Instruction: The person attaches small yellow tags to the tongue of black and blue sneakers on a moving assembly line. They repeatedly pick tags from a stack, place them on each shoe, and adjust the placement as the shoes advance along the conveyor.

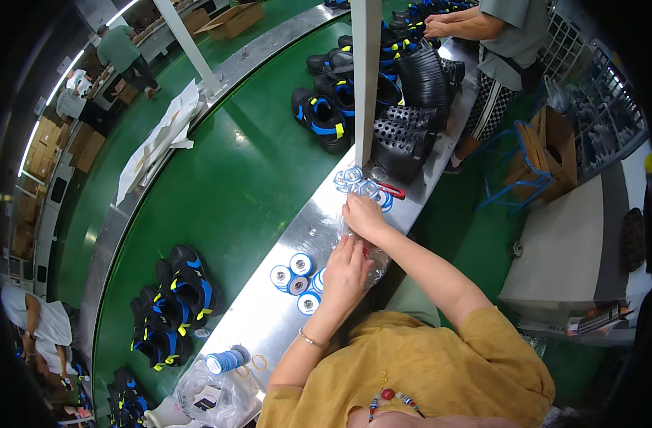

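Note:
My left hand (346, 274) lies with its fingers stretched out over a clear plastic bag (377, 265) on the metal ledge. Just beyond it, my right hand (365, 215) is closed at the far end of the bag, its fingertips partly hidden. A loose heap of round white-and-blue discs (352, 175) lies right beyond my right fingers. Next to the heap is a red-handled tool (391, 190), its kind unclear. Several more discs (299, 265) lie left of my left hand, some partly covered by it.
A green conveyor (247, 185) curves along the ledge (265, 299), carrying black-and-blue shoes (176, 303). A white post (365, 85) rises beyond my hands, beside black perforated pieces (404, 139). A disc stack (224, 361) and plastic bag (211, 392) sit near left. A co-worker (501, 50) stands far right.

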The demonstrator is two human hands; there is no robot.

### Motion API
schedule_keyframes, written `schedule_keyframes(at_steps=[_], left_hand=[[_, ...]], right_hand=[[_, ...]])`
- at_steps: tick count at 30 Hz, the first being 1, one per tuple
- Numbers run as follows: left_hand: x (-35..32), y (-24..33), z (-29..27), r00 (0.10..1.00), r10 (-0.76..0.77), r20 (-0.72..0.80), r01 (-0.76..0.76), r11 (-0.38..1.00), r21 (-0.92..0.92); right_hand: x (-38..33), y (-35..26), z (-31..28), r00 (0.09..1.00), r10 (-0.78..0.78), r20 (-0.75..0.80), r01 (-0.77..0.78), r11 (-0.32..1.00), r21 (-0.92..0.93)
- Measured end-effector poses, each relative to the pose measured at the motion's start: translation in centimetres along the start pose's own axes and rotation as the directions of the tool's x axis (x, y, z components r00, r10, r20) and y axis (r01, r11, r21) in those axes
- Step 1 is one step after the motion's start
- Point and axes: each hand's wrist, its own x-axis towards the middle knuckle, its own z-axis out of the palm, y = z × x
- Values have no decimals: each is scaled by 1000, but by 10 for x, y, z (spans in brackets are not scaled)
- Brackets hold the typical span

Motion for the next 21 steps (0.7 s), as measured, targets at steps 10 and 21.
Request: schedule_keyframes(at_steps=[10, 21], left_hand=[[-8, 0, 25, 999, -2, 49, -1, 998, 62], [-17, -7, 36, 998, -22, 60, 19, 998, 56]], right_hand=[[0, 1, 0, 969, -236, -78, 237, 972, 1], [41, -15, -48, 776, -97, -624, 417, 821, 391]])
